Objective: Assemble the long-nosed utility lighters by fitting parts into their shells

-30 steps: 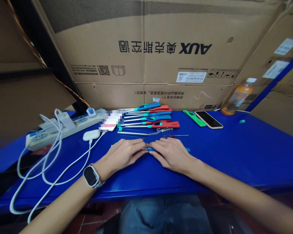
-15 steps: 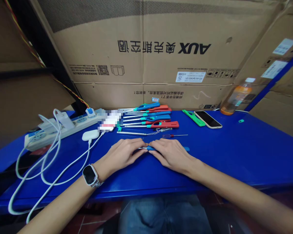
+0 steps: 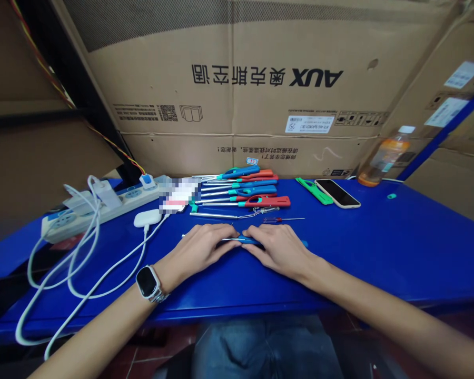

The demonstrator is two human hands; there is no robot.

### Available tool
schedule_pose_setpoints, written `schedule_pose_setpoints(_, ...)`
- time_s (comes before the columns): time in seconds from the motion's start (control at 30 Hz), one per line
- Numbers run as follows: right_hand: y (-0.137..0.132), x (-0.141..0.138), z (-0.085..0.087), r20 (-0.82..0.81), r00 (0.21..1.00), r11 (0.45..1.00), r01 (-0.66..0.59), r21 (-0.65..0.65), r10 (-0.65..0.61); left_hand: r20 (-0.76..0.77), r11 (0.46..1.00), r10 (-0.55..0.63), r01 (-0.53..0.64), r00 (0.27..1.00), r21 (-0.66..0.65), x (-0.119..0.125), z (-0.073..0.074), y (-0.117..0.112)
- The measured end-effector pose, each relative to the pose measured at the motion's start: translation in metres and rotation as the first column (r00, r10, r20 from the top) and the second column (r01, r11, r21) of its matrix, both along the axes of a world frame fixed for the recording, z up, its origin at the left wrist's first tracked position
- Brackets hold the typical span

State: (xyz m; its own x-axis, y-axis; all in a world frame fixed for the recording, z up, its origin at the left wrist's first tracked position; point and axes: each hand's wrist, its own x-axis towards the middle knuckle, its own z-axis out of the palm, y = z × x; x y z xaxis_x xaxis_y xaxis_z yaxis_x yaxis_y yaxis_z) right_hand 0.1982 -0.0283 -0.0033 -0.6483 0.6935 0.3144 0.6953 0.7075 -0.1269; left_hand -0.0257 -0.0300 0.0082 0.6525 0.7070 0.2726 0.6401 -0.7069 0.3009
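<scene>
On the blue table (image 3: 379,252) lies a blue long-necked lighter (image 3: 247,240) with a thin metal tube. My left hand (image 3: 199,248) rests palm down over the tube end, fingers curled onto it. My right hand (image 3: 278,249) covers the blue handle, whose tip (image 3: 305,243) pokes out on the right. The fingertips of both hands nearly meet over the lighter. A smartwatch (image 3: 147,283) sits on my left wrist.
A row of several red and blue lighters (image 3: 240,192) lies behind the hands, with a small red screwdriver (image 3: 282,219). A green lighter shell (image 3: 314,190), a phone (image 3: 337,193) and a bottle (image 3: 383,158) are at the right. A power strip (image 3: 98,208) with white cables (image 3: 82,263) is at the left.
The hands have shifted a little apart, so slightly more of the lighter's tube and blue body shows between the fingertips. Nothing else has moved.
</scene>
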Motion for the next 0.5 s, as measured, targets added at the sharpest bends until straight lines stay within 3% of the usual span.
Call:
schedule_pose_setpoints(0.3, -0.0005, 0.0009, -0.0017, -0.008, 0.999, 0.999, -0.049, 0.024, 0.049, -0.032, 0.995, -0.035, 0.038, 0.999, 0.097, -0.0044, -0.0068, 0.0028)
schedule_pose_setpoints(0.5, 0.0001, 0.0022, -0.0022, -0.034, 0.998, 0.999, -0.050, 0.009, 0.051, -0.031, 0.995, -0.072, 0.074, 0.997, 0.061, -0.0036, -0.0060, 0.0030)
